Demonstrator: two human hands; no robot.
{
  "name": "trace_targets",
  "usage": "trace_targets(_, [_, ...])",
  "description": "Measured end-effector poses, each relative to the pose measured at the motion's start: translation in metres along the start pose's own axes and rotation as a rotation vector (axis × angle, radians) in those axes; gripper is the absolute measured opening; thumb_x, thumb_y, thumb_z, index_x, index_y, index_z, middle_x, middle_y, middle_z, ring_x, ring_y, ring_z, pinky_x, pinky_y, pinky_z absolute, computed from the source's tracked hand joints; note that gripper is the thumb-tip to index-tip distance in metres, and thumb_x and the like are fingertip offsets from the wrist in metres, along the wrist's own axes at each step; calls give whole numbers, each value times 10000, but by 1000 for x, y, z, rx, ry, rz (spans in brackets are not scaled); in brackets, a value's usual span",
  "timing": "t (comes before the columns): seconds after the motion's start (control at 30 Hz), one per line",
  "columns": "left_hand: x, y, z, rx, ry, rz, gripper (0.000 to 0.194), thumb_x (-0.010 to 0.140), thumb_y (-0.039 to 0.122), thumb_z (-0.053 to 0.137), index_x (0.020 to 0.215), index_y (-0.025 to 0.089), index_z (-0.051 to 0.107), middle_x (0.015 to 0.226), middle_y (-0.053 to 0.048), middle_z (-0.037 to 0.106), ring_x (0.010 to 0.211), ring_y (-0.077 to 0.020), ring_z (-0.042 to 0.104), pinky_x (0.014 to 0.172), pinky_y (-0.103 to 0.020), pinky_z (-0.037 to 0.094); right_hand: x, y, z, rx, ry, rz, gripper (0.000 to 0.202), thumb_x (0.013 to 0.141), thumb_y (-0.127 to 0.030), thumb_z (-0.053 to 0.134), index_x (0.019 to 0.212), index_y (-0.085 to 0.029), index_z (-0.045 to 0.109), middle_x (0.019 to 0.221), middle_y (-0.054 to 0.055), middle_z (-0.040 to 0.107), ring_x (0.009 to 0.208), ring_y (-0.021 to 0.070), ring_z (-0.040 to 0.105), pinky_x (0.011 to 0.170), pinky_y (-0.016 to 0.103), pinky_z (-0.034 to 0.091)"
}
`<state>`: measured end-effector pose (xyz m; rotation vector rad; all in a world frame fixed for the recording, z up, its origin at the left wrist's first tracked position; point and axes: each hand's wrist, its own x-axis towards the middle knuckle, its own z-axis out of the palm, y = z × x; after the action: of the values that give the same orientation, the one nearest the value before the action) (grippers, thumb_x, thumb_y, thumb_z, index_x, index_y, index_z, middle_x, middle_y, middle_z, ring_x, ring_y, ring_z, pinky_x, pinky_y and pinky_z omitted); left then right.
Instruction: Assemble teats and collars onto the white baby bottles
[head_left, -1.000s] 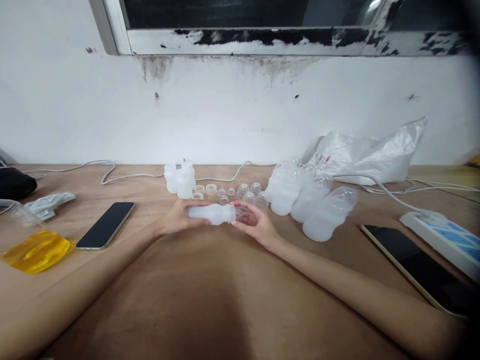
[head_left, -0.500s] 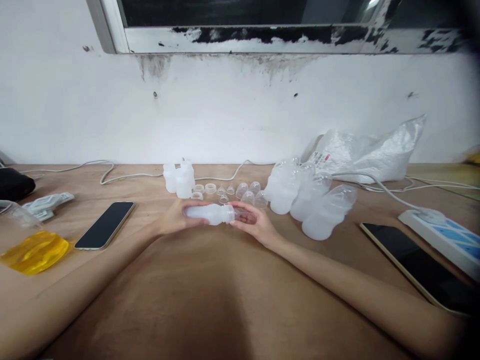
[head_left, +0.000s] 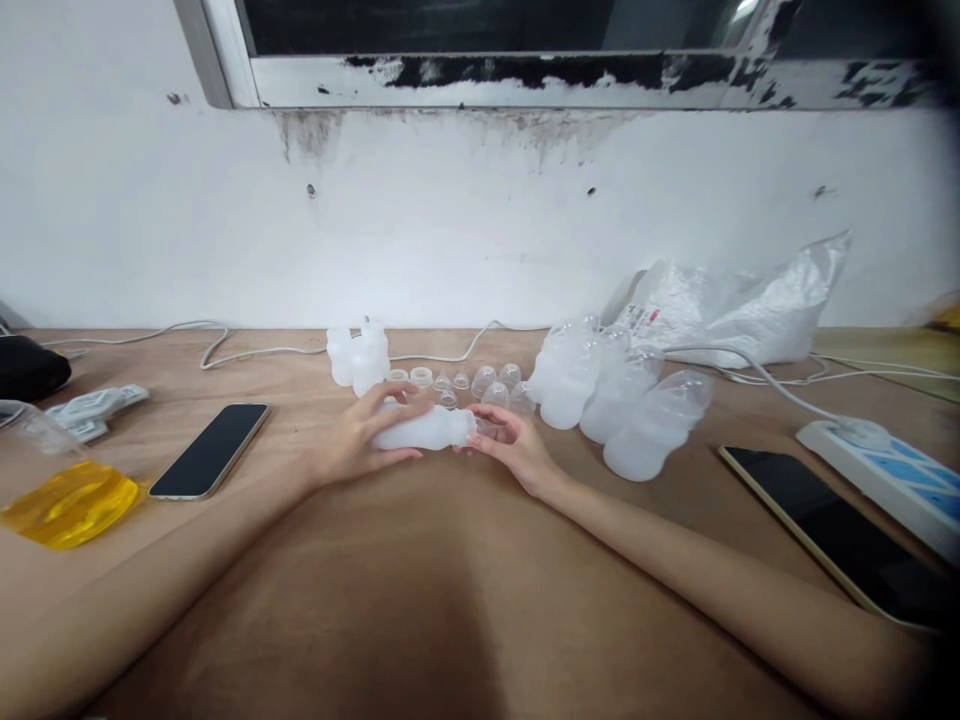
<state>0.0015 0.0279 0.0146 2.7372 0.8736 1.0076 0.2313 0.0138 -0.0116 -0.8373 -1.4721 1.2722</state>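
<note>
A frosted white baby bottle (head_left: 417, 428) lies sideways between my hands, just above the table's middle. My left hand (head_left: 361, 432) is around its base end, fingers over the top and thumb along the lower side. Its fingers look somewhat loosened. At the other end, my right hand (head_left: 511, 440) is closed around the clear cap and collar, which its fingers partly hide. Just beyond the hands are clear collar rings (head_left: 421, 377), small teats (head_left: 460, 381) and several clear domed caps (head_left: 510, 376). Behind my left hand, white bottle bodies (head_left: 370, 362) stand upright.
Several capped bottles (head_left: 567, 380) are grouped to the right. A plastic bag (head_left: 742, 310) leans at the wall. Phones lie left (head_left: 210, 450) and right (head_left: 817, 530), near a power strip (head_left: 892, 470). A container with yellow liquid (head_left: 71, 503) is far left. A cable (head_left: 450, 357) runs behind.
My left hand's fingers have lifted and shifted over the bottle's top, with the thumb lower. My right hand's fingers have curled closer round the cap end. The bottle has barely moved.
</note>
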Motion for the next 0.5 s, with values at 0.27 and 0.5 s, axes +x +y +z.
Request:
trace_targets(0.27, [11,0,-8,-488,-243,-475,428,748,438,508,1071,157,495,985,-71,577,807,-200,582,664,-319,485,1,-1,1,-56,45,-35,370,578,-249,706,906,-220,537,833,-2,606,669,133,615,661,279,488])
trace_targets(0.5, [7,-1,1,-232,59,-56,369,682,324,642,988,171,506,1019,-70,554,1008,-200,496,880,-334,387,0,-1,1,34,80,-13,282,624,-267,674,867,-223,539,910,-2,580,671,151,638,688,312,502])
